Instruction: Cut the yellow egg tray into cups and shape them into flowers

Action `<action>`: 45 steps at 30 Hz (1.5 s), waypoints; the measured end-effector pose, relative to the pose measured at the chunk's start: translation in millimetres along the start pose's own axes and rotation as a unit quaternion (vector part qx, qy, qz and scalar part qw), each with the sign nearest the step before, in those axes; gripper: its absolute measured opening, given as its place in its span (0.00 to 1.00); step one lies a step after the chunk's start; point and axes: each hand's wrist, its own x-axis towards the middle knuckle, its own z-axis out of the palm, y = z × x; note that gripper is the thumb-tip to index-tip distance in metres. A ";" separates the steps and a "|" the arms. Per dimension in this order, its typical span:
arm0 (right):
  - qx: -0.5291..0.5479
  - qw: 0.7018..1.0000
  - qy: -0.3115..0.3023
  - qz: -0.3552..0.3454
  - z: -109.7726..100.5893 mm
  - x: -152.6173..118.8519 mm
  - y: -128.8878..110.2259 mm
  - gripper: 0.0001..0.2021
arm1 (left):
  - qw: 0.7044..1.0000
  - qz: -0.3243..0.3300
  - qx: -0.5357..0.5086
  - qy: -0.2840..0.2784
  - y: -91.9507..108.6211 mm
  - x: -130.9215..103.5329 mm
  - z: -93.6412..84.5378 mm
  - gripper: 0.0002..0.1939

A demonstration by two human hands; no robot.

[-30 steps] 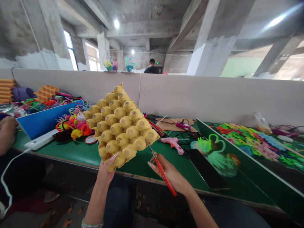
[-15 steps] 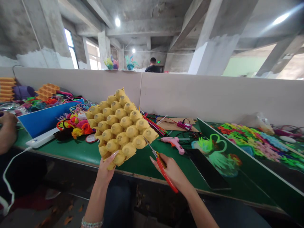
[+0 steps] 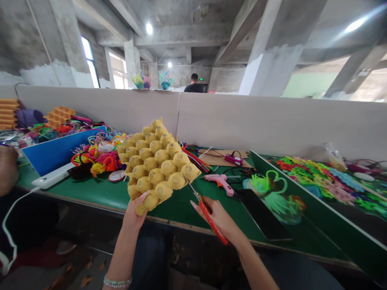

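Observation:
A yellow egg tray (image 3: 155, 161) is held up at a slant over the table, its bumps facing me. My left hand (image 3: 136, 207) grips it by the lower corner, thumb on the front and the other fingers hidden behind. In my right hand (image 3: 216, 215) is a pair of red-handled scissors (image 3: 208, 215), fingers closed round the handles. The scissors' metal blades reach the tray's right edge, next to a bump near the right corner. How far the blades are parted is hard to make out.
On the green table (image 3: 99, 189) lie a pink glue gun (image 3: 220, 182), a dark tablet-like slab (image 3: 262, 215), green fuzzy crafts (image 3: 279, 205) and a white power strip (image 3: 53, 177). Dividers (image 3: 65, 151) stand at both sides. Another person's hand (image 3: 7, 169) is at far left.
The tray's far upper part has tipped down and slightly right. The scissors remain at its right edge, with my right hand nearly still.

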 end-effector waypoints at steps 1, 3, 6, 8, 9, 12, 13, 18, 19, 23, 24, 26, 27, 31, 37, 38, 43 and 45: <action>-0.002 1.000 0.004 0.002 0.5 -0.8 -1.5 0.13 | 1.000 0.002 -0.001 -0.003 -0.2 -0.4 0.7 0.13; -0.023 0.999 0.021 0.010 1.6 -2.7 -5.1 0.11 | 1.000 0.014 -0.003 -0.003 -0.8 -0.9 0.9 0.14; -0.065 0.997 0.042 0.014 2.7 -5.2 -9.6 0.09 | 1.000 0.029 -0.004 -0.002 -2.6 -0.8 -0.9 0.14; -0.084 0.995 0.047 0.014 2.9 -6.3 -10.9 0.10 | 0.999 0.035 -0.008 -0.007 -4.8 -0.2 -2.1 0.15; -0.091 0.995 0.046 0.014 2.8 -6.7 -11.1 0.11 | 0.999 0.038 -0.008 -0.010 -6.2 0.1 -2.3 0.15; -0.104 0.993 0.046 0.011 2.4 -7.5 -11.2 0.11 | 0.999 0.046 0.000 -0.020 -9.2 -0.8 0.1 0.14; -0.104 0.993 0.046 0.012 2.3 -7.6 -11.2 0.11 | 0.998 0.050 0.001 -0.025 -9.3 -2.2 2.3 0.15; -0.071 0.997 0.036 0.014 1.7 -7.7 -11.1 0.09 | 0.994 0.093 -0.023 -0.041 -1.8 -13.9 15.8 0.26; -0.064 0.997 0.036 0.014 1.8 -7.5 -11.0 0.08 | 0.994 0.098 -0.026 -0.040 -0.1 -15.2 16.4 0.27; -0.039 0.998 0.043 0.010 4.4 -5.3 -10.1 0.07 | 0.996 0.078 -0.024 -0.020 1.4 -12.2 8.0 0.23; -0.034 0.998 0.046 0.008 5.3 -4.5 -9.6 0.08 | 0.997 0.072 -0.022 -0.017 0.7 -10.6 5.0 0.22; -0.029 0.998 0.051 0.004 7.1 -3.1 -8.2 0.09 | 0.998 0.066 -0.015 -0.015 -0.8 -8.2 0.8 0.20; -0.027 0.998 0.053 0.003 7.7 -2.5 -7.4 0.10 | 0.998 0.068 -0.013 -0.015 -1.4 -7.6 -0.4 0.20; -0.028 0.998 0.061 0.000 7.8 -1.7 -6.1 0.12 | 0.998 0.064 -0.009 -0.018 -1.7 -7.3 -1.8 0.20; -0.022 0.997 0.072 -0.016 4.8 -3.0 -8.2 0.10 | 0.998 0.065 0.003 -0.014 1.0 -6.0 -3.3 0.17; -0.023 0.997 0.077 -0.020 5.0 -2.8 -8.0 0.10 | 0.998 0.066 0.005 -0.010 1.8 -6.3 -2.5 0.17; -0.035 0.997 0.069 -0.002 6.9 0.7 -6.1 0.12 | 0.996 0.084 0.000 -0.013 8.0 -13.7 8.5 0.19; -0.036 0.998 0.054 0.001 6.7 1.0 -6.4 0.12 | 0.996 0.088 0.005 -0.007 11.1 -18.0 13.4 0.19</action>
